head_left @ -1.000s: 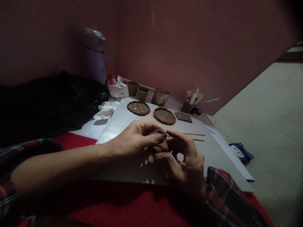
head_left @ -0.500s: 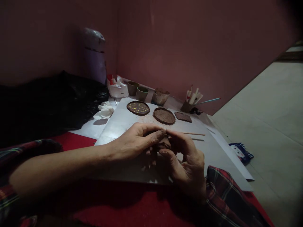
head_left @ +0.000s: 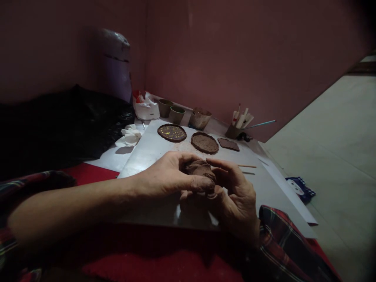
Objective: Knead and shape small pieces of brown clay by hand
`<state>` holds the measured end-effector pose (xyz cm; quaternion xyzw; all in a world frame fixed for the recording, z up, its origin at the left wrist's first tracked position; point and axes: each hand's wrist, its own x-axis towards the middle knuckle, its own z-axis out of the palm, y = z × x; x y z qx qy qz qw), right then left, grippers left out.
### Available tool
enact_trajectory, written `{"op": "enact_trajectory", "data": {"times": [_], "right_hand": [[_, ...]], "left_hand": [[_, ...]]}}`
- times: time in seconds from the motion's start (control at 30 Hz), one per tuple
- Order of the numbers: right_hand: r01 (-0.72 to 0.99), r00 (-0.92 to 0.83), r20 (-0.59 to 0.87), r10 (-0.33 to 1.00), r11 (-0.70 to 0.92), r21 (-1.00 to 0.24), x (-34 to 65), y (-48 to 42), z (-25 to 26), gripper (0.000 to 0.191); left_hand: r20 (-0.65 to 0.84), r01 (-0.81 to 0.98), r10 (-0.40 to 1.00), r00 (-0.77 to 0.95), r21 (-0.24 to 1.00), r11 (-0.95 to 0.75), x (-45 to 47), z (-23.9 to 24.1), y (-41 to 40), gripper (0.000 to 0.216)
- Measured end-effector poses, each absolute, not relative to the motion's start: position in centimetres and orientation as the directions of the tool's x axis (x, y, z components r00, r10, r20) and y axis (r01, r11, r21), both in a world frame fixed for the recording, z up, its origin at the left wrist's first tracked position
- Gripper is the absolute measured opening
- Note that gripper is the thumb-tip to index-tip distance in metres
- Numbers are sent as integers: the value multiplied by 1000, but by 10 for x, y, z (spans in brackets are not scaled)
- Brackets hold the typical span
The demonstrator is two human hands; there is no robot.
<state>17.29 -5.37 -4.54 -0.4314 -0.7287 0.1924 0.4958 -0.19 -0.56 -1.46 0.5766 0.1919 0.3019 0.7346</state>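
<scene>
**Closed in from both sides**

My left hand and right hand meet over the near edge of the white sheet. Both grips are closed on one brown lump of clay. The left thumb presses along its front, and the right fingers curl under and behind it (the underside is hidden). Beyond it lie a dotted disc, a plain disc, a small slab and a thin stick.

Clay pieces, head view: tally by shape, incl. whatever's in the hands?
round flat brown clay discs: 2
rectangular flat brown clay slab: 1
brown clay lump, held between left hand and right hand: 1
Total: 4
</scene>
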Motion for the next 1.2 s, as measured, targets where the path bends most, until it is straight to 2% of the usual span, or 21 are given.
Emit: {"op": "enact_trajectory", "data": {"times": [0.13, 0.23, 0.47, 0.6, 0.9, 1.03, 1.2], "right_hand": [[430, -158, 535, 830, 546, -719, 172, -56, -44, 47], [431, -144, 528, 837, 533, -728, 170, -57, -42, 41], [457, -118, 551, 826, 538, -708, 169, -57, -44, 48], [496, -132, 565, 815, 548, -674, 169, -56, -46, 47], [546, -160, 609, 777, 583, -601, 168, -58, -46, 47], [527, -158, 602, 782, 582, -619, 166, -56, -44, 46], [494, -166, 611, 774, 601, -628, 168, -55, -40, 38]], "left_hand": [[79, -175, 692, 718, 982, 69, -3, -13, -5, 24], [93, -160, 712, 696, 987, 27, -2, -12, -6, 29], [76, -258, 731, 678, 956, 140, 1, -10, -11, 24], [93, -280, 730, 677, 950, 139, 1, -10, -11, 23], [160, -193, 738, 655, 980, -41, -4, -14, -9, 18], [159, -217, 740, 654, 976, -18, -3, -16, -8, 18], [99, -216, 791, 604, 975, 43, -1, -17, -6, 34]]}}
